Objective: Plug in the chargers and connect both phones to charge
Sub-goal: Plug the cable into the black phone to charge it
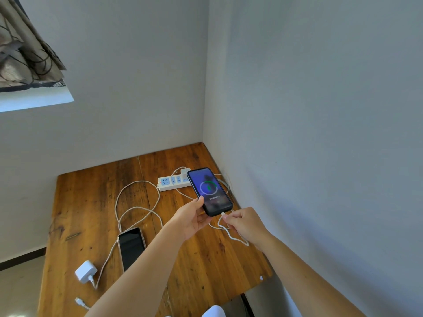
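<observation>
Soft, even daylight, brightest at the white sill below the patterned beige curtain [27, 53] upper left. Mild glare across the brown wooden tabletop [96, 202]. Faint shadows. Strong wide-angle bowing of edges; focus sharp.

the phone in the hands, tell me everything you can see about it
The held phone is a dark slab in a dark case with rounded corners, tilted up above the wooden table. Its screen is lit, showing a charging ring and small text I cannot read. The left hand grips its lower left edge; the right hand pinches a white cable whose plug sits in the bottom port.
</observation>
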Available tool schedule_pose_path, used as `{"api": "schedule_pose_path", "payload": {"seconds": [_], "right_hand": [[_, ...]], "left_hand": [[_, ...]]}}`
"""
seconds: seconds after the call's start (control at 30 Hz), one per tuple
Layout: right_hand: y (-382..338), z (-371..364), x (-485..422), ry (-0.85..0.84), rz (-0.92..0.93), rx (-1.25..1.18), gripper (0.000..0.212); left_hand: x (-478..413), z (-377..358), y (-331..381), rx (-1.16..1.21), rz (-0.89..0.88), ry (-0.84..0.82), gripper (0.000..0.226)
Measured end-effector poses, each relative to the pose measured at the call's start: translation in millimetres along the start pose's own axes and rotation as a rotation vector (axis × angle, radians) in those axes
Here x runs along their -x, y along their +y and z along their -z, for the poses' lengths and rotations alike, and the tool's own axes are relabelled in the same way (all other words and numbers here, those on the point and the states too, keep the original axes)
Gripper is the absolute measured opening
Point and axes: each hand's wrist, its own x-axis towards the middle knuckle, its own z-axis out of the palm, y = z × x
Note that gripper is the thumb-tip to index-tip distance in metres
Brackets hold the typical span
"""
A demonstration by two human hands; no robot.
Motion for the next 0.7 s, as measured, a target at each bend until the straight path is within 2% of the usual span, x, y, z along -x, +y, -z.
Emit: {"api": "schedule_pose_path", "payload": {"seconds": [0.7], "right_hand": [[-2.5, 2.3, 1.5, -0.003, -0.014, 0.000, 0.036]], "left_hand": [[-1.7, -1.6, -1.6, -0.009, 0.006, 0.014, 0.035]]}}
